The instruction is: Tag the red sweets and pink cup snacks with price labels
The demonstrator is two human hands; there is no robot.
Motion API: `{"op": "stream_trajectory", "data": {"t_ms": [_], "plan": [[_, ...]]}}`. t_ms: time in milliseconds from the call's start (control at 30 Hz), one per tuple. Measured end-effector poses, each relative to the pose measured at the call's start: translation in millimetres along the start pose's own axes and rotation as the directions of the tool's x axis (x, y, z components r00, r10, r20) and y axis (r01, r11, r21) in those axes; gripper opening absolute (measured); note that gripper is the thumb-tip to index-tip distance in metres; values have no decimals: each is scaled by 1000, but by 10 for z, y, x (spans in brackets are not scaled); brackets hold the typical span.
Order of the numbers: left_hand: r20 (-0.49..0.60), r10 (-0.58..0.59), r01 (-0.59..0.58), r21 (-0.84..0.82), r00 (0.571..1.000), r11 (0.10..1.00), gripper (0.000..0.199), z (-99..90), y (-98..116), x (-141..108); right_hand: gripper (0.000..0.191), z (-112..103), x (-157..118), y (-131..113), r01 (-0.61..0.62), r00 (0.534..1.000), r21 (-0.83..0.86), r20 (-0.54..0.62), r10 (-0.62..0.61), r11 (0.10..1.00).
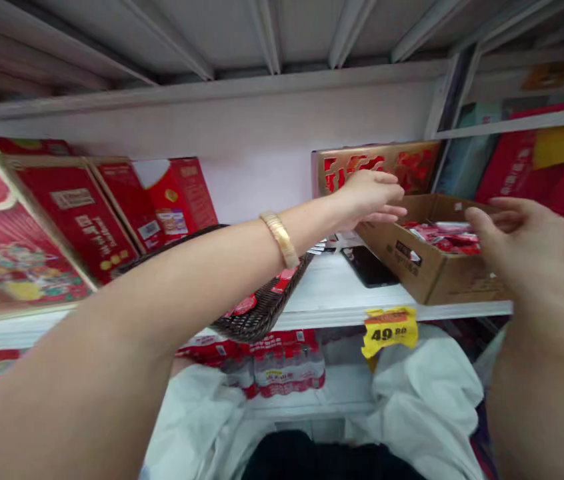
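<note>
On the white shelf at the right stands an open cardboard box with several small red packets inside. My left hand, its fingers stretched out and apart, hovers by the box's left back edge and holds nothing I can see. Over the right side of the box is my right hand, slightly blurred, with thumb and fingers spread and nothing visible between them. A dark wicker basket holding a few red packets sits under my left forearm, which hides much of it. Beside the cardboard box lies a black phone.
Red gift cartons stand along the shelf's left side. A gold and red box leans against the back wall. A yellow price tag hangs on the shelf edge. Packs of bottles are below, and a metal shelf is overhead.
</note>
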State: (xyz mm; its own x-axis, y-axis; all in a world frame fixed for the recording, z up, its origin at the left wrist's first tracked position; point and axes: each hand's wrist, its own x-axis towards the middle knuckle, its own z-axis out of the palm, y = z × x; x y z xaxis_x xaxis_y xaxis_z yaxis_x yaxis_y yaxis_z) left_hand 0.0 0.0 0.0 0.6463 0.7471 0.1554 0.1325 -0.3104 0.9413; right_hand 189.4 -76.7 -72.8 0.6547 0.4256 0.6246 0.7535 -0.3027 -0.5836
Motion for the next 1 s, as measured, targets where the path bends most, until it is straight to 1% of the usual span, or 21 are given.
{"op": "stream_trajectory", "data": {"t_ms": [33,100,167,200,233,267,333,400,433,467,533,633,700,767,867,1000], "plan": [[-30,14,-13,34,999,999,45,-100,-27,-3,37,9,-24,34,44,995,14,-95,-42,999],[-80,34,-21,151,996,988,39,-320,-107,-26,32,35,-100,68,153,964,62,-229,-135,986],[-120,50,-8,333,992,943,32,-584,-250,-90,25,83,-234,17,302,919,155,-310,-244,941],[-135,52,13,441,990,897,29,-731,-344,-138,22,118,-321,-43,381,897,215,-322,-303,899],[-143,51,38,558,988,829,27,-882,-449,-194,19,162,-414,-121,446,880,275,-310,-360,852],[-140,42,65,676,989,734,26,-1031,-558,-256,17,213,-510,-212,492,866,335,-282,-413,804],[-85,-2,75,863,996,500,25,-1298,-773,-383,14,340,-685,-405,529,845,429,-188,-500,732],[-25,-90,49,960,996,277,25,-1488,-956,-494,14,486,-822,-575,533,821,479,-94,-563,698],[-7,-141,34,981,990,190,25,-1548,-1031,-538,13,561,-874,-643,535,807,492,-57,-588,687],[5,-183,18,992,983,123,25,-1586,-1093,-573,13,633,-916,-699,535,795,501,-26,-607,680],[24,-220,-16,999,975,38,28,-1606,-1186,-614,13,766,-977,-775,538,775,511,14,-632,671],[39,-204,-46,998,978,-32,33,-1557,-1262,-613,12,920,-1027,-828,546,753,500,59,-655,672],[21,-205,-35,997,978,-63,35,-1511,-1286,-589,10,993,-1046,-844,555,739,481,88,-668,678],[7,-204,-22,997,979,-72,36,-1474,-1295,-565,11,1047,-1058,-856,562,731,461,111,-673,686],[-1,-183,-8,999,983,-48,32,-1453,-1285,-552,12,1107,-1071,-874,577,720,435,131,-682,692],[-20,-167,19,1000,986,-11,28,-1529,-1259,-563,10,1177,-1071,-897,595,709,423,124,-694,683]]}}
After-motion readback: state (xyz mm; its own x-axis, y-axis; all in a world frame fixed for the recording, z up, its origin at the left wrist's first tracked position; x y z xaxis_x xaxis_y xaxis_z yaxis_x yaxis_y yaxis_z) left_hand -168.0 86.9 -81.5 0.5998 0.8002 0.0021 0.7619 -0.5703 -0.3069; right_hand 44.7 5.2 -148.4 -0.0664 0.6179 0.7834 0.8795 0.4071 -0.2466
